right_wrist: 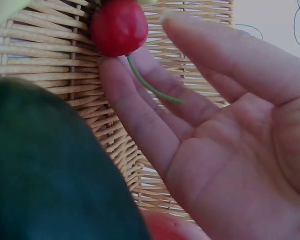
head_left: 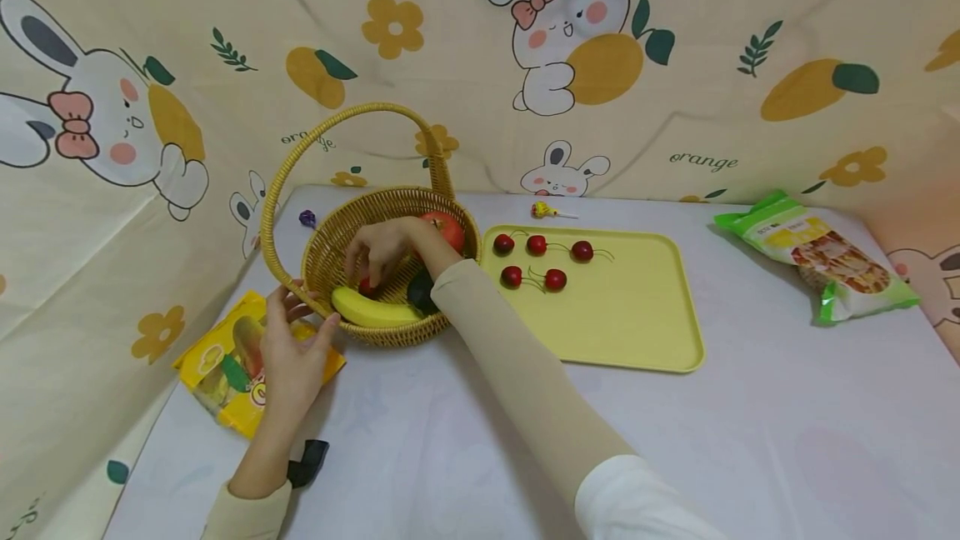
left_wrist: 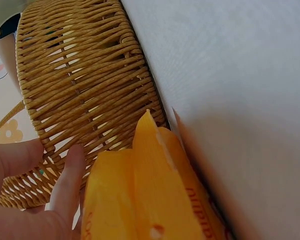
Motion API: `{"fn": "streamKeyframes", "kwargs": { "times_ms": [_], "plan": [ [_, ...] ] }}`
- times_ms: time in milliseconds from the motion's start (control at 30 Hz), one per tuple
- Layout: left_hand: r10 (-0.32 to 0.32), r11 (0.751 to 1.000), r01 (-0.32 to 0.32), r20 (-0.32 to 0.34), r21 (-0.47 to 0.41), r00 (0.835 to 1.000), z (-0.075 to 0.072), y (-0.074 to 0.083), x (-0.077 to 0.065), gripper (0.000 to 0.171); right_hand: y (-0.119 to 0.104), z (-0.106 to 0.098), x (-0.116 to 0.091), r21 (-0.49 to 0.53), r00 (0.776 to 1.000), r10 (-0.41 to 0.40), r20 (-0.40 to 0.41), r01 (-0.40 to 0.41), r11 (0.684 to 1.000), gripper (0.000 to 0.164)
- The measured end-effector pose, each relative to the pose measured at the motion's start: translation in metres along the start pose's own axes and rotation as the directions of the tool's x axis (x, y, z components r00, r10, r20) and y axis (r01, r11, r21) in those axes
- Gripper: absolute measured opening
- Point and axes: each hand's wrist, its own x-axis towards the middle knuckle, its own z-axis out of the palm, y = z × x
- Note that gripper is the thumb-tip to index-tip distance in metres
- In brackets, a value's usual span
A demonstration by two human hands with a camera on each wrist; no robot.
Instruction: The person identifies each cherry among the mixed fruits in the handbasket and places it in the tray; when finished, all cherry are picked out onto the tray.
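Note:
A wicker basket (head_left: 397,338) with a tall handle stands at the back left. My left hand (head_left: 296,357) holds its left side near the foot of the handle; in the left wrist view, finger and thumb tips touch the weave. Inside the basket, my right hand (head_left: 381,248) reaches down around a red cherry (right_wrist: 120,27) with a green stem. Its fingers are spread loosely by the cherry, and the thumb (right_wrist: 210,47) stands apart from it. A banana (head_left: 375,309), a dark green fruit (head_left: 422,292) and a red fruit (head_left: 444,230) lie in the basket too.
A yellow tray (head_left: 622,307) holds several cherries (head_left: 555,279), right of the basket. A yellow packet (head_left: 225,365) lies under my left hand. A purple lollipop (head_left: 307,218), a yellow lollipop (head_left: 542,210) and a green-white snack bag (head_left: 825,257) lie farther back. A black object (head_left: 307,463) shows by my left wrist.

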Motion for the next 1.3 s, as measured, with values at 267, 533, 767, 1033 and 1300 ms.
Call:
{"fn": "streamKeyframes", "kwargs": {
  "times_ms": [267,533,767,1033,1300],
  "plan": [
    [0.032,0.999,-0.032,-0.003,-0.019,0.999,0.001,0.000,0.002,0.070,0.001,-0.002,-0.001,0.018,0.999,0.041,0.035,-0.042,0.999,0.037],
    [0.042,0.999,-0.042,0.004,-0.027,0.999,-0.001,0.001,0.003,0.069,0.000,-0.003,-0.003,-0.056,0.996,0.038,0.084,-0.033,0.998,0.031],
    [0.070,0.997,-0.070,-0.010,-0.041,0.998,0.001,0.000,0.005,0.068,-0.002,-0.017,-0.029,0.002,0.991,-0.127,0.036,0.127,0.992,0.032],
    [0.079,0.995,-0.079,0.000,-0.060,0.997,0.008,0.001,0.003,0.067,0.034,-0.037,-0.126,-0.073,0.865,-0.409,-0.290,0.407,0.911,0.032],
    [0.032,0.999,-0.033,-0.028,-0.007,0.999,0.002,0.001,-0.002,0.067,0.102,-0.025,-0.231,-0.201,0.867,-0.294,-0.403,0.229,0.952,0.032]
  ]
}}
